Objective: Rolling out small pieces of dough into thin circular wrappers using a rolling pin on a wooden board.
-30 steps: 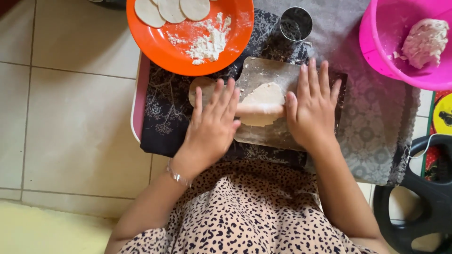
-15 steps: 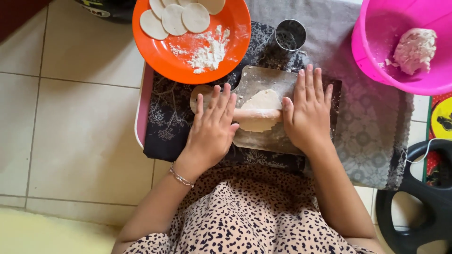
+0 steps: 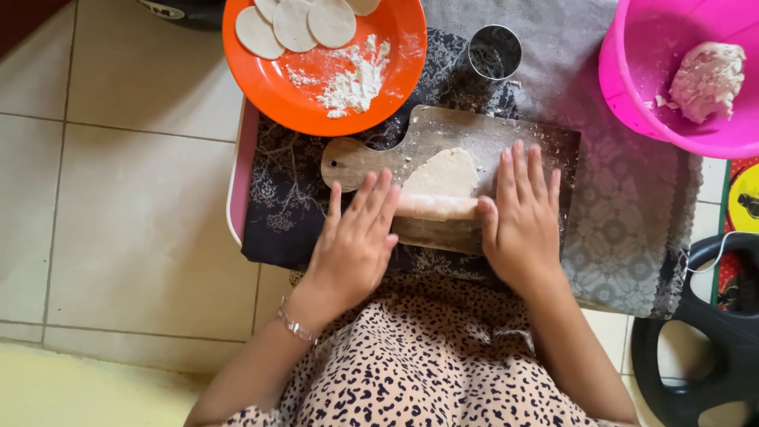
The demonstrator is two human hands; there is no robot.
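A wooden rolling pin (image 3: 437,207) lies across the middle of the frame, its long axis running left to right, on the near part of a flattened piece of dough (image 3: 447,172) whose narrower end points toward the top of the frame. Both sit on a wooden cutting board (image 3: 506,134) whose rounded handle points left. The left hand (image 3: 354,245) rests flat on the pin's left end, fingers straight and slightly spread; the right hand (image 3: 522,209) presses the right end the same way, fingers close together and extended. Neither hand grips. Above, an orange plate (image 3: 277,87) holds dough rounds (image 3: 294,20) and loose flour (image 3: 354,79). A metal ring cutter (image 3: 494,54) stands beside it. At upper right, a pink bowl (image 3: 632,87) holds a dough lump (image 3: 708,79).
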